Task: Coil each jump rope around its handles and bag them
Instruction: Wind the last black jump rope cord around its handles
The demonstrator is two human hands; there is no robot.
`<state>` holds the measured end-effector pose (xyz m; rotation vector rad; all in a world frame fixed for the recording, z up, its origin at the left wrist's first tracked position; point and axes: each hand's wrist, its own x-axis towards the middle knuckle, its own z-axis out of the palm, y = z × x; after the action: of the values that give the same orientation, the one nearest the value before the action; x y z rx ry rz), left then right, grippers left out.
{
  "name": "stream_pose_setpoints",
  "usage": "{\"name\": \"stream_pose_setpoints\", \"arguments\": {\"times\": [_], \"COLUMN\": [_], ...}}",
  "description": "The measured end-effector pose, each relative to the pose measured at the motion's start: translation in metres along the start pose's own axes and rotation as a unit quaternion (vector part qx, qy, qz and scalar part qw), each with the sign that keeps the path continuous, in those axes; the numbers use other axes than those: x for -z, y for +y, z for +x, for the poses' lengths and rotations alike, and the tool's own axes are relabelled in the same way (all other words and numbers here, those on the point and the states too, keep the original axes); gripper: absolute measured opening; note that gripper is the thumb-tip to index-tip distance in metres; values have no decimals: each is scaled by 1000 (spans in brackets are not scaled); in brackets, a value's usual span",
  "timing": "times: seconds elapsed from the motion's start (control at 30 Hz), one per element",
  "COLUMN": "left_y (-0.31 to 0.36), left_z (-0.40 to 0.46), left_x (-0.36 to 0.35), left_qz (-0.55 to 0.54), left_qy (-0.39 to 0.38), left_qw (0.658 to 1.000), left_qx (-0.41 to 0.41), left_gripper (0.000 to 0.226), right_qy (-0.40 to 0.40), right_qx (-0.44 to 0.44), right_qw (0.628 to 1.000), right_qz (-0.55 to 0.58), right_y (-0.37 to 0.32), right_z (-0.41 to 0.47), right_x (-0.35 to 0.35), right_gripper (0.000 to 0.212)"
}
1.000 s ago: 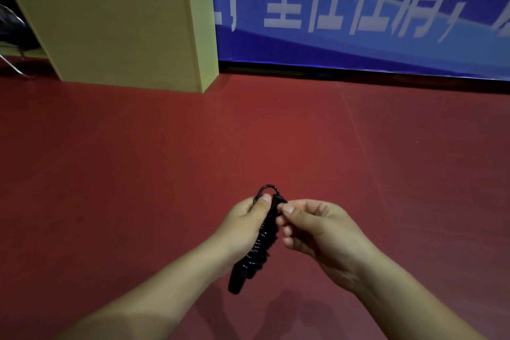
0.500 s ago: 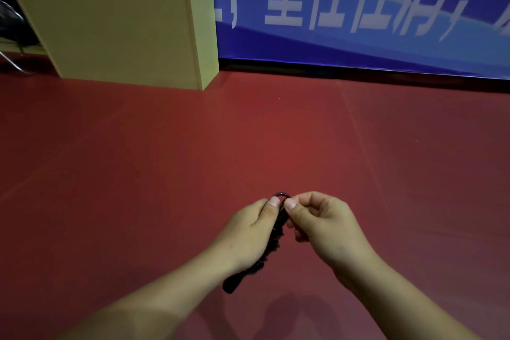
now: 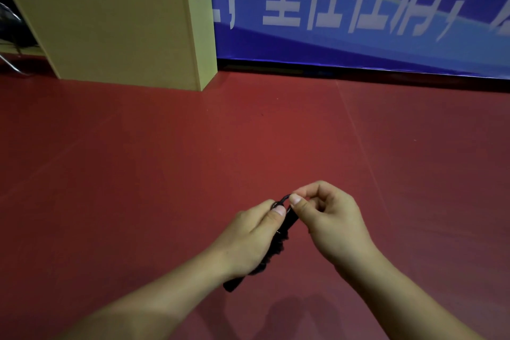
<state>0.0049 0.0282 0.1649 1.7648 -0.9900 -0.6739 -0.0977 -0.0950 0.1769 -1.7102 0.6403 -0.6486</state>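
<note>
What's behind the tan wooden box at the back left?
Behind the tan wooden box hangs a blue banner with white characters. The box covers the banner's lower left part. A dark metal frame shows past the box's left edge; what it belongs to is cut off.

Two bare forearms enter from the bottom edge of the frame, one from the lower left and one from the lower right. No sleeve covers either as far as the frame shows. The left hand (image 3: 254, 234) and the right hand (image 3: 328, 218) wear no gloves. The thumbnails are short and unpainted. The wrists are plain.
</note>
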Motion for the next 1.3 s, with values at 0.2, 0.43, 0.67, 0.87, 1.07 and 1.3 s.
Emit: {"name": "stream_pose_setpoints", "arguments": {"times": [0.2, 0.43, 0.67, 0.87, 1.07, 1.3], "left_y": [-1, -3, -10, -9, 0, -17], "left_z": [2, 7, 3, -8, -24, -59], "left_x": [0, 7, 15, 29, 61, 103], "left_qz": [-6, 16, 113, 120, -67, -115], "left_qy": [28, 106, 102, 60, 47, 81], "left_qw": [999, 994, 988, 990, 986, 960], "left_qx": [-15, -17, -29, 38, 143, 243], "left_gripper": [30, 35, 55, 60, 53, 53], "right_qy": [-1, 8, -109, -110, -64, -128], "right_qx": [4, -116, -186, -133, -56, -46], "right_qw": [999, 982, 968, 976, 983, 977], "right_qz": [51, 150, 129, 130, 165, 166], "right_y": [-6, -8, -12, -18, -27, -13], "right_z": [-2, 3, 7, 14, 12, -6], "right_x": [3, 3, -4, -20, -61, -119], "right_gripper": [15, 26, 30, 12, 14, 13]}}
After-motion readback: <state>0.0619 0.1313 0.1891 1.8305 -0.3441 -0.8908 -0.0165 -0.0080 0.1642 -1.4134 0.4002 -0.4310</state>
